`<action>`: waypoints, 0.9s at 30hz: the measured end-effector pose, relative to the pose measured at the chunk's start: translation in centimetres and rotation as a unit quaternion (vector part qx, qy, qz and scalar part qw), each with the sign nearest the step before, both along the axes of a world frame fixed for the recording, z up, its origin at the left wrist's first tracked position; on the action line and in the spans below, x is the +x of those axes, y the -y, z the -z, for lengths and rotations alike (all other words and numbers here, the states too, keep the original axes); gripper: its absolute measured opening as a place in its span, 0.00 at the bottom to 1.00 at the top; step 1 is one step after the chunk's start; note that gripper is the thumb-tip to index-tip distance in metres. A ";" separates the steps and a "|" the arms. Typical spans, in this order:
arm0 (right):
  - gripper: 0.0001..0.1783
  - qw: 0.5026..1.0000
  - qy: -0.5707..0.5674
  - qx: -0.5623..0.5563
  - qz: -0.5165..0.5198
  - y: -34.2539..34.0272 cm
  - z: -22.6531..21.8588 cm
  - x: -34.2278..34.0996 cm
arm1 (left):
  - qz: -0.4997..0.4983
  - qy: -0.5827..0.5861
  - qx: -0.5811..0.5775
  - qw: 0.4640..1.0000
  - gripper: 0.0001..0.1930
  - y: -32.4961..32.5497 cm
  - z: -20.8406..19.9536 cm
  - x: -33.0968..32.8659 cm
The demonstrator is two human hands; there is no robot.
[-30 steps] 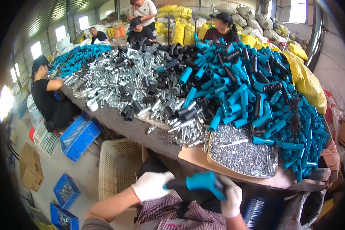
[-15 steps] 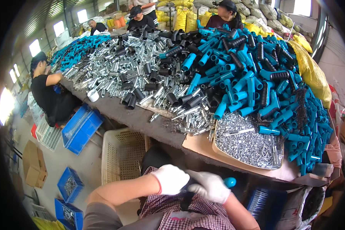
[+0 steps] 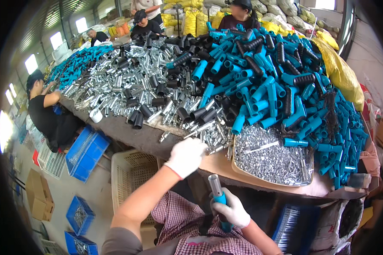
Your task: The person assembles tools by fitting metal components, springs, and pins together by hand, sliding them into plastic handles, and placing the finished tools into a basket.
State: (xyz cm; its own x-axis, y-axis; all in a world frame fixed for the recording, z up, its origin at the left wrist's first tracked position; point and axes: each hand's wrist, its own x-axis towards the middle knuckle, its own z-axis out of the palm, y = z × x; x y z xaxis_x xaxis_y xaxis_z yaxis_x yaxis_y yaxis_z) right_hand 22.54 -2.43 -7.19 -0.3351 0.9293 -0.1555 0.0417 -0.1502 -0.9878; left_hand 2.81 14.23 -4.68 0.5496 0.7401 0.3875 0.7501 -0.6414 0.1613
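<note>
My right hand (image 3: 231, 208), in a white glove, is wrapped around a teal and black tool handle (image 3: 220, 198) in front of my checked apron. A silver metal tube (image 3: 214, 183) sticks up from the handle's top, and its teal lower end shows below my fingers. My left hand (image 3: 186, 157), also gloved in white, is at the near edge of the table by a heap of small metal fittings (image 3: 215, 138). Its fingers look pressed together at the fittings; what they hold, if anything, is hidden.
A shallow tray (image 3: 270, 159) of small metal pieces sits at the table's front. Teal handles (image 3: 264, 91) are heaped behind it, with metal and black tubes (image 3: 144, 76) leftward. A cream crate (image 3: 125, 174) and blue crates (image 3: 87, 148) stand below. Several people work around the table.
My left hand has moved up and forward from beside my right hand to the fittings. The handle in my right hand is now upright with its metal tube showing. The view has shifted slightly.
</note>
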 end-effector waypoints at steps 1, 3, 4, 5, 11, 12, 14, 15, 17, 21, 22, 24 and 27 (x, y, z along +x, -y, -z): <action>0.18 0.999 -0.036 -0.011 0.008 -0.1 -0.1 -0.1 | -0.032 -0.044 0.015 0.998 0.08 -0.4 1.0 0.9; 0.24 0.998 -0.025 0.055 0.001 0.3 0.4 0.5 | -0.040 -0.107 -0.012 0.993 0.07 -1.1 1.4 2.3; 0.27 0.998 -0.002 0.063 0.002 0.4 0.5 0.9 | -0.030 -0.114 -0.007 0.993 0.06 -1.2 1.3 2.6; 0.29 0.998 0.018 0.065 0.002 1.1 0.0 1.0 | -0.031 -0.130 -0.019 0.991 0.06 -1.0 1.2 2.8; 0.31 0.991 0.064 0.113 0.033 1.2 0.2 0.1 | -0.015 0.075 -0.053 0.996 0.14 0.9 -0.8 0.4; 0.30 0.981 0.101 0.156 0.061 1.1 -0.3 -0.2 | -0.004 0.184 -0.049 0.982 0.16 2.2 -1.2 0.1; 0.30 0.966 0.139 0.198 0.093 1.2 -0.6 -0.2 | 0.024 0.338 -0.171 0.925 0.16 5.6 -2.9 -0.4; 0.30 0.962 0.163 0.191 0.103 1.3 -0.6 0.0 | 0.040 0.379 -0.295 0.876 0.15 7.5 -4.0 -0.5; 0.30 0.960 0.181 0.187 0.103 1.2 -0.6 -0.2 | 0.045 0.438 -0.401 0.803 0.12 10.5 -3.4 -1.3; 0.31 0.920 0.276 0.265 0.090 1.8 -1.2 -0.5 | -0.026 0.465 -0.432 0.772 0.11 12.3 -2.0 -2.1; 0.30 0.901 0.325 0.274 0.085 2.0 -1.5 -0.7 | -0.051 0.472 -0.449 0.757 0.11 12.5 -1.8 -2.2; 0.30 0.882 0.348 0.299 0.102 2.3 -1.1 -0.9 | -0.069 0.431 -0.417 0.797 0.11 12.9 -0.4 -2.2; 0.30 0.852 0.384 0.334 0.125 2.7 -1.0 -0.7 | -0.103 0.378 -0.413 0.822 0.12 13.3 -1.1 -1.9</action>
State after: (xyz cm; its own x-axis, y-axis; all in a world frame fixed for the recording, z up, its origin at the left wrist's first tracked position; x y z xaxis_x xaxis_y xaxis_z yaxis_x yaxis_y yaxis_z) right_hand 21.81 -5.11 -6.21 -0.1519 0.9241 0.3505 0.7633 0.3350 -0.5525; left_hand 0.88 0.94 -3.60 0.2120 0.9697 -0.1214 0.3134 0.0502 0.9483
